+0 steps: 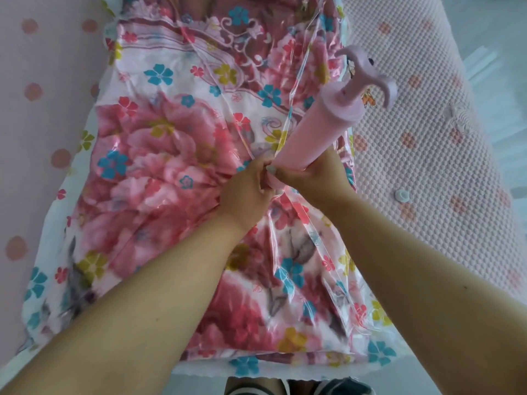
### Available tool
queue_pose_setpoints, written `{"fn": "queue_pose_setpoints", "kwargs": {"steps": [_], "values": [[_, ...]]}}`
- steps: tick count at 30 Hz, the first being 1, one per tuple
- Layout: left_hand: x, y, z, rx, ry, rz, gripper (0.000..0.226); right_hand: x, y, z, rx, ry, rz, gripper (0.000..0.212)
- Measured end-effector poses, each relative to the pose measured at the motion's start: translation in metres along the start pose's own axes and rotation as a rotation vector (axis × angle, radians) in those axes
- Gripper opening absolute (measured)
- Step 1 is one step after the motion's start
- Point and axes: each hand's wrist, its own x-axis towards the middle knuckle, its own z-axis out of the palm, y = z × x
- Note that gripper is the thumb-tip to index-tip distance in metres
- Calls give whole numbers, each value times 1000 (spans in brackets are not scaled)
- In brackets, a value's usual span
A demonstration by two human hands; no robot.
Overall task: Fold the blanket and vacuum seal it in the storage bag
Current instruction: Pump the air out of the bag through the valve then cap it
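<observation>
A pink floral blanket [159, 155] lies folded inside a clear storage bag [302, 89] printed with small flowers, spread along the bed. A pink hand pump [322, 129] stands tilted on the bag near its middle, handle [368, 72] up to the right. My right hand [313, 173] is wrapped around the pump's lower end. My left hand [251, 186] pinches the bag's plastic at the pump's base, touching the right hand. The valve under the pump is hidden by my fingers.
The bag rests on a pale pink mattress cover [427, 115] with dotted texture. A small white valve cap [402, 195] lies on the cover right of the bag. A spotted pink surface [42, 109] runs along the left. My shoes [328, 387] show below.
</observation>
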Motion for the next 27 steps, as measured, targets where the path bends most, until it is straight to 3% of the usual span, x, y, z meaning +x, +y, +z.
{"fn": "queue_pose_setpoints", "kwargs": {"steps": [6,8,11,13,16,19,21,27], "values": [[-7,8,9,-114,154,-177,34,10,-12,2,-24,8,-39,62],[-7,9,8,-150,147,-181,37,10,-15,-2,-40,-20,-20,60],[-5,4,0,-300,13,-121,45,14,-18,-12,-82,-142,-1,57],[-5,4,-2,-309,27,-130,42,15,-22,-12,-75,-173,-27,53],[-5,10,1,-257,134,-154,46,14,-20,-8,-30,-109,-39,55],[-3,9,-2,-256,41,-107,57,13,-18,-13,28,-98,-10,60],[-4,7,-8,-288,-31,-85,53,12,-18,-14,29,-112,-19,61],[-4,18,-7,-239,45,-84,44,10,-19,-12,56,-56,-39,46]]}}
